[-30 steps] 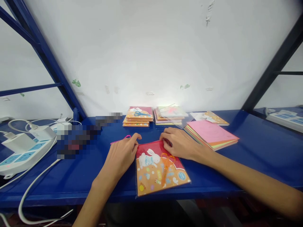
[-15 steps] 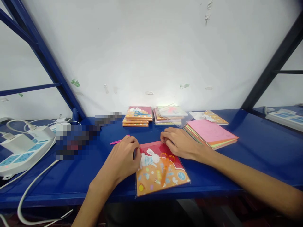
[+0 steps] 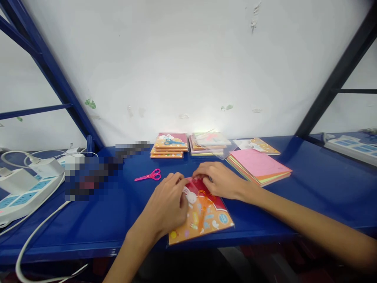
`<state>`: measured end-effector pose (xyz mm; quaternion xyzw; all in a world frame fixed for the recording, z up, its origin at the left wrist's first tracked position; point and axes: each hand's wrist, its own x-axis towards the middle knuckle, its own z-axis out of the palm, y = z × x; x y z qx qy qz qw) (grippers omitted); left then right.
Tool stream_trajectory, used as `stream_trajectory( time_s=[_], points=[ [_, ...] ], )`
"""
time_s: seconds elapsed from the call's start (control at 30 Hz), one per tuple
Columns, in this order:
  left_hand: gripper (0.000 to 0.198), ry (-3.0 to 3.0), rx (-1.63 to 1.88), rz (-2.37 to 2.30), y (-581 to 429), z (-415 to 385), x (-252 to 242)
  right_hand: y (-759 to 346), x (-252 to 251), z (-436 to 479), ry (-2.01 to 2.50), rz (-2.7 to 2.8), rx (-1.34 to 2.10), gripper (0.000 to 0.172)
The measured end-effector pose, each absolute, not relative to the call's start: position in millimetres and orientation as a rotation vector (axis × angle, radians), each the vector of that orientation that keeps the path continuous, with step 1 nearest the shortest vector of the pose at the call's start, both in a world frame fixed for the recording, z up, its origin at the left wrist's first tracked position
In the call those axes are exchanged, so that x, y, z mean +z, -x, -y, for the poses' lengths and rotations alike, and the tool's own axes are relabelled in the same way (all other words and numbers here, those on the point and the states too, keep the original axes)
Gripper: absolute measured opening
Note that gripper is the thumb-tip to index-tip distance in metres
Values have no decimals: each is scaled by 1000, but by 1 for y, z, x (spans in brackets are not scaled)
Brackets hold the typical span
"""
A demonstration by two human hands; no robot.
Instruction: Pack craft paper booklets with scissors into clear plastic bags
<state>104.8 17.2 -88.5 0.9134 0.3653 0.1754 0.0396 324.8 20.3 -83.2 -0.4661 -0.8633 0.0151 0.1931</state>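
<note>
A clear-wrapped paper pack (image 3: 206, 220) with a white rabbit print and orange scissors inside lies at the front of the blue shelf (image 3: 324, 184). My left hand (image 3: 169, 204) rests curled over its left half, fingers pressed on the top edge. My right hand (image 3: 219, 181) pinches the pack's far edge beside the left fingers. Small pink scissors (image 3: 149, 175) lie loose on the shelf, left of both hands.
Two stacks of similar packs (image 3: 169, 145) (image 3: 207, 143) stand by the white wall. A pile of coloured paper sheets (image 3: 259, 165) lies at right. White power strips with plugs and cables (image 3: 26, 184) sit at far left. Blue frame struts (image 3: 59, 86) slant up both sides.
My left hand has slid right onto the pack, uncovering the pink scissors. Both hands now meet at the pack's far edge, and the pack has shifted slightly.
</note>
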Motion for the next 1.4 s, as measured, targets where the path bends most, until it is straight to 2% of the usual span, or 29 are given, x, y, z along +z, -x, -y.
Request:
stream_trajectory(
  time_s=[0.1, 0.27, 0.43, 0.53, 0.73, 0.97, 1.07, 1.2, 1.4],
  points=[
    [36, -2810, 564, -1080, -111, -13, -90, -323, -86, -20, 1268, 2433, 7, 40],
    [38, -2774, 530, -1147, -105, -16, -88, -324, -85, -20, 1480, 2344, -3, 37],
    [40, -2744, 564, -1100, -103, -18, -87, -319, -87, -18, 1304, 2393, 16, 40],
    [41, -2749, 557, -1127, -102, -17, -85, -317, -81, -15, 1478, 2338, -11, 36],
    [29, -2650, 520, -1394, -89, -22, -76, -322, -63, -10, 1883, 2193, 0, 28],
    [35, -2576, 548, -1589, -88, -41, -94, -321, -67, -10, 1727, 2138, -167, 22],
    [34, -2486, 577, -1483, -86, -44, -97, -320, -73, -12, 1724, 2189, -134, 25],
    [21, -2284, 638, -1369, -81, -43, -89, -323, -82, -18, 1723, 2232, -51, 34],
    [14, -2002, 695, -1254, -77, -39, -83, -324, -81, -19, 1693, 2195, 44, 37]
  ],
)
